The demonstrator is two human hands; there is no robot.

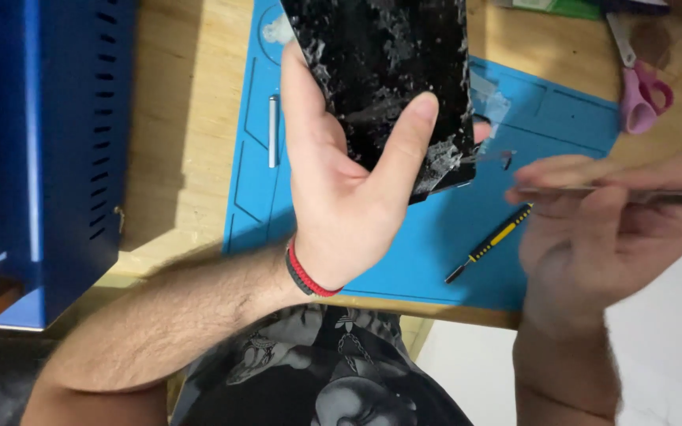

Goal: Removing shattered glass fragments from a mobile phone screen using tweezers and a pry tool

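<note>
My left hand [341,189] grips a flat black panel [392,63] with patchy white residue, thumb pressed across its lower face, held above a blue work mat [451,252]. A red and black cord bracelet circles that wrist. My right hand [601,229], blurred by motion, pinches a thin dark metal tool [672,197] that lies level, its tip close to the panel's lower right corner.
On the mat lie a black and yellow screwdriver [489,243] and a silver pen-like rod [273,130]. Pink-handled scissors [641,91] rest on the wooden table at the upper right. A blue metal box with vent slots [49,150] stands at the left.
</note>
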